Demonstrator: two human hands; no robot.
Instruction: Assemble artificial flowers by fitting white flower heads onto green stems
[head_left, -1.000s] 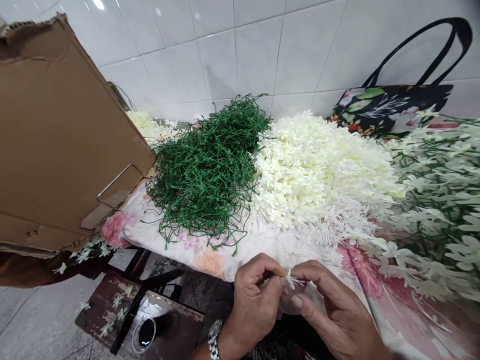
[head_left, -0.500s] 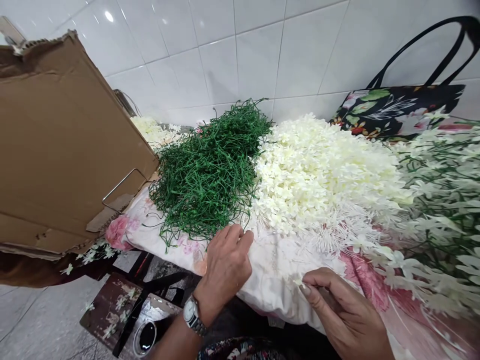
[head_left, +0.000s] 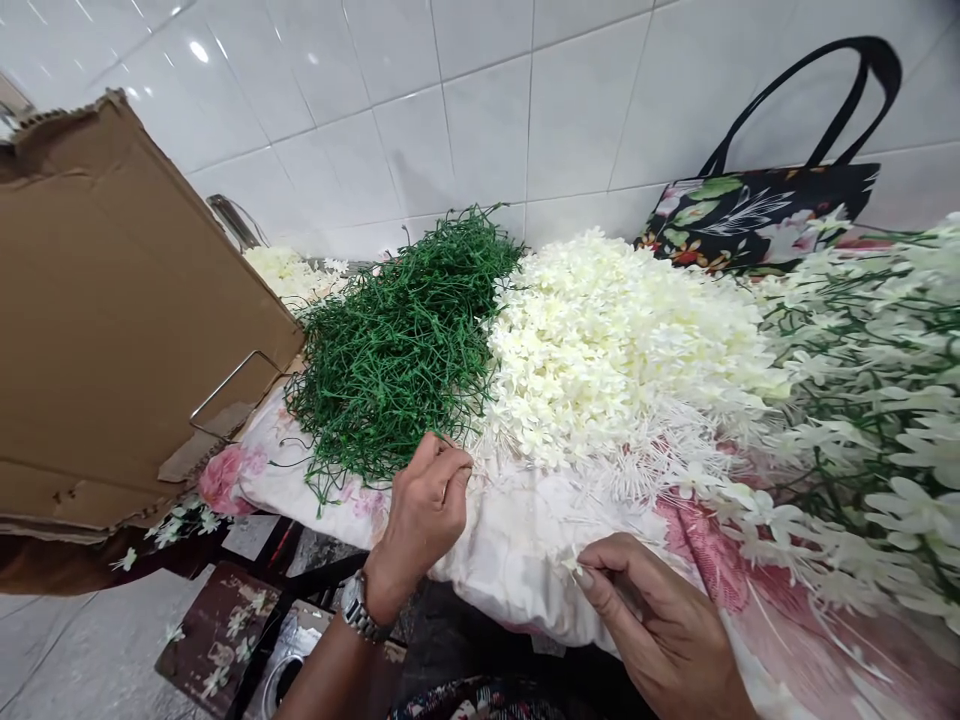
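My left hand [head_left: 427,500], a watch on its wrist, is closed in a pinch at the front edge of a heap of green plastic stems [head_left: 397,350]. What its fingertips hold, if anything, is too small to make out. Thumb and forefinger of my right hand [head_left: 652,620] grip a small white artificial flower [head_left: 571,562] above the floral cloth [head_left: 517,530]. Beyond both hands lies a large pile of cream-white blossoms [head_left: 600,340]. Thin white stamens [head_left: 637,460] are spread along the front of that pile.
A cardboard box [head_left: 135,300] stands at the left. On the right lie finished-looking white flower sprays [head_left: 885,400] with green stems. A black floral bag [head_left: 757,220] leans by the tiled wall. Below left, a brown stool [head_left: 217,640] carries scattered blossoms.
The view has shifted slightly to the right. My left hand has turned, its fingers now in a clearer pinch by the stems' edge. My right hand still holds the small white flower.
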